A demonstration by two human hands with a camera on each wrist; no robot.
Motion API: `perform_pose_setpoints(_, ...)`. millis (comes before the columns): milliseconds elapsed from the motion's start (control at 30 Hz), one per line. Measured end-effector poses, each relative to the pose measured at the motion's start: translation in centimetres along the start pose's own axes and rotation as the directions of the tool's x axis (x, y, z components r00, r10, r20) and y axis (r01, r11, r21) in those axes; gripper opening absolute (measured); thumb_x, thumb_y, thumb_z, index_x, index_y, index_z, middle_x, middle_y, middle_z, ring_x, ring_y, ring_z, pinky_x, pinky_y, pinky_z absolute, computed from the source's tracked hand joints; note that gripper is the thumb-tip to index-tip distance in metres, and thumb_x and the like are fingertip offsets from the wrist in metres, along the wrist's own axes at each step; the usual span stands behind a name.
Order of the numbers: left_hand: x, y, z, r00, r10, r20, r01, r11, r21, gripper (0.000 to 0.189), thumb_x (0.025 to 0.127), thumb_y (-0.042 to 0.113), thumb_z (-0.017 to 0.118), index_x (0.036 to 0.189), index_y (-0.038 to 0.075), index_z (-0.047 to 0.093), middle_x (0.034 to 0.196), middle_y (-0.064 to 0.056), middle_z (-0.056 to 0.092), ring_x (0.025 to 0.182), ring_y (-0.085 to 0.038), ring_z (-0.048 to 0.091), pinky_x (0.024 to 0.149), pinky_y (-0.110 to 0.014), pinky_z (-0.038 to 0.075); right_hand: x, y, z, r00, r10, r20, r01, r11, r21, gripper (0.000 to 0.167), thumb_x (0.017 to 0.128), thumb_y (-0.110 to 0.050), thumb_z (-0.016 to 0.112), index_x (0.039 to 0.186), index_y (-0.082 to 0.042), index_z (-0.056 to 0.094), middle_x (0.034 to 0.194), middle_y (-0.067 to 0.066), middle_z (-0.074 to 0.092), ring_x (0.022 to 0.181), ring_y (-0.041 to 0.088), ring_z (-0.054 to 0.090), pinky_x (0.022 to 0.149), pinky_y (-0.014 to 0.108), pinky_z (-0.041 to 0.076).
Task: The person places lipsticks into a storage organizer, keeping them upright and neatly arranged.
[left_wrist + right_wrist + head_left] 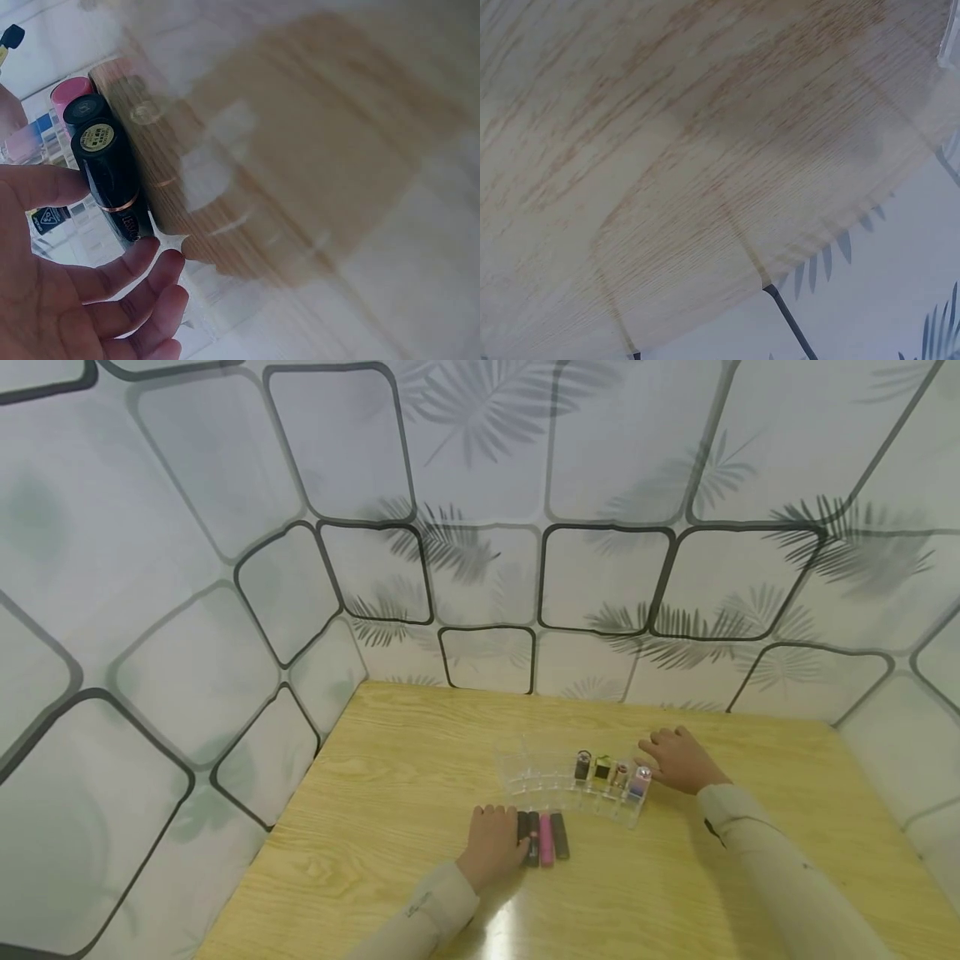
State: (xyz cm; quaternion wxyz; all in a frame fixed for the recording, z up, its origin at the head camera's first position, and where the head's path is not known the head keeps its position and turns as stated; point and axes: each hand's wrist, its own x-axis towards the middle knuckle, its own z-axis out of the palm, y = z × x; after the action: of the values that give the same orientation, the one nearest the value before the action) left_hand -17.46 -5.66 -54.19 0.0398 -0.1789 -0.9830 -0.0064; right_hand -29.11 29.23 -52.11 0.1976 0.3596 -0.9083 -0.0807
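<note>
My left hand (495, 845) is at the left end of a row of lipstick tubes on the table. In the left wrist view, thumb and index finger pinch a black lipstick (112, 169) with a gold band; the other fingers stretch out loosely. Beside it lie another dark tube (534, 839), a pink tube (547, 841) and a dark grey tube (560, 836). Behind the row stands a clear curved organizer (551, 797). My right hand (678, 760) rests by its right end, close to a pink-and-blue bottle (639, 782); whether it touches is unclear. The right wrist view shows no hand.
Also in the organizer's right half are a dark bottle (582, 766), a yellow-and-black bottle (602, 770) and a small reddish-capped bottle (620, 775). The wooden table (375, 777) meets a patterned wall (487, 660) at the back and left.
</note>
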Motion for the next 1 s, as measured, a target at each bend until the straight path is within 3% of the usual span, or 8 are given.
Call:
perform_pose_setpoints(67, 0.06, 0.12, -0.17, 1.000, -0.008, 0.015, 0.008, 1.000, -0.007, 0.039, 0.084, 0.049, 0.058, 0.083, 0.010, 0.059, 0.067, 0.000, 0.053, 0.063, -0.015, 0.047, 0.066, -0.030, 0.039, 0.01, 0.07, 0.06, 1.000, -0.002, -0.009, 0.002, 1.000, -0.002, 0.046, 0.097, -0.050, 0.037, 0.097, -0.010, 0.061, 0.081, 0.008, 0.058, 0.071, 0.024, 0.056, 0.069, 0.047, 0.045)
perform_pose_setpoints(333, 0.28, 0.39, -0.81, 0.999, -0.023, 0.042, 0.023, 1.000, 0.005, 0.041, 0.085, 0.049, 0.057, 0.082, 0.009, 0.059, 0.066, -0.001, 0.053, 0.062, -0.015, 0.047, 0.064, -0.030, 0.038, 0.17, 0.29, 0.42, 0.998, -0.022, -0.066, 0.021, 1.000, -0.016, 0.069, 0.097, -0.056, 0.009, 0.096, -0.009, 0.059, 0.079, 0.009, 0.056, 0.070, 0.025, 0.054, 0.066, 0.046, 0.044)
perform_pose_setpoints(633, 0.75, 0.54, -0.71, 0.996, -0.043, 0.074, 0.045, 0.999, -0.019, 0.039, 0.085, 0.048, 0.056, 0.078, 0.009, 0.058, 0.067, -0.002, 0.053, 0.063, -0.016, 0.048, 0.064, -0.029, 0.038, 0.29, 0.45, 0.48, 0.996, -0.033, -0.078, 0.034, 0.999, 0.011, 0.067, 0.097, -0.055, 0.010, 0.099, -0.009, 0.060, 0.080, 0.009, 0.056, 0.070, 0.024, 0.054, 0.067, 0.046, 0.044)
perform_pose_setpoints(1000, 0.87, 0.84, -0.33, 0.996, -0.060, 0.069, 0.060, 0.998, 0.003, 0.040, 0.084, 0.046, 0.057, 0.079, 0.007, 0.061, 0.069, -0.006, 0.057, 0.064, -0.019, 0.051, 0.065, -0.031, 0.040, 0.24, 0.32, 0.46, 0.996, -0.028, -0.083, 0.030, 0.999, 0.022, 0.067, 0.096, -0.055, 0.008, 0.095, -0.011, 0.058, 0.077, 0.007, 0.053, 0.066, 0.023, 0.052, 0.064, 0.045, 0.042)
